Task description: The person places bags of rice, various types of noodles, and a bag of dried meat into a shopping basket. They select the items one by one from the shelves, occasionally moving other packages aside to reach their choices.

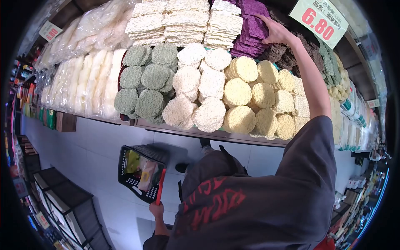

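My right hand reaches to the back of the display, fingers and thumb apart, against the stacked purple noodle cakes. No cake is lifted in it. Beside this stack lie dark brown noodle cakes on one side and cream-white wavy ones on the other. Low down, my left hand is closed round the red handle of a black shopping basket. Inside the basket are a yellow-green package and a pale pink package.
Nearer rows hold round green, white and yellow noodle cakes. Clear-wrapped white packs fill the left side. A price sign reads 6.80. The display's front edge borders the tiled floor; a dark rack stands lower left.
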Demonstrator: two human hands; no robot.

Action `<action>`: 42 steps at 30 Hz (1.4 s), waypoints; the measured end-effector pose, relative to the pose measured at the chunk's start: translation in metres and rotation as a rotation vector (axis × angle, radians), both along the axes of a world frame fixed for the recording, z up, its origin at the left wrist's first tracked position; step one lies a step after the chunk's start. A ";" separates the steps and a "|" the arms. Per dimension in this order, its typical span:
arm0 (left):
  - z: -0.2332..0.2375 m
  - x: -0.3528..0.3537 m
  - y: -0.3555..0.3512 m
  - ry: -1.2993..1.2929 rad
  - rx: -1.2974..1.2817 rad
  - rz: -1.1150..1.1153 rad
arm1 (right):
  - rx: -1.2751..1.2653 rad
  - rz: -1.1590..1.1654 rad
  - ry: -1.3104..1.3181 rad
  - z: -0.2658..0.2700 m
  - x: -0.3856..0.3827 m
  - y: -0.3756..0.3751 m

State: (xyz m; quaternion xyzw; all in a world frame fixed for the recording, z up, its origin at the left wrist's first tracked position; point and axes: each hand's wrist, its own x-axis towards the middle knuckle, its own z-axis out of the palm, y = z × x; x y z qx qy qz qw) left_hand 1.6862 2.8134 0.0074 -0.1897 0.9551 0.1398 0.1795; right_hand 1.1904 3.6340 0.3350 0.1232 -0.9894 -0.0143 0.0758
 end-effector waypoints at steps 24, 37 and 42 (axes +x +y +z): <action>-0.006 0.001 0.000 -0.030 -0.048 -0.008 | -1.831 0.558 -0.683 0.060 0.080 -0.090; -0.009 0.003 0.001 -0.025 -0.073 -0.004 | -1.722 0.675 -0.698 0.054 0.090 -0.079; -0.002 0.001 0.004 0.013 -0.056 -0.014 | -1.625 0.749 -0.733 0.050 0.098 -0.080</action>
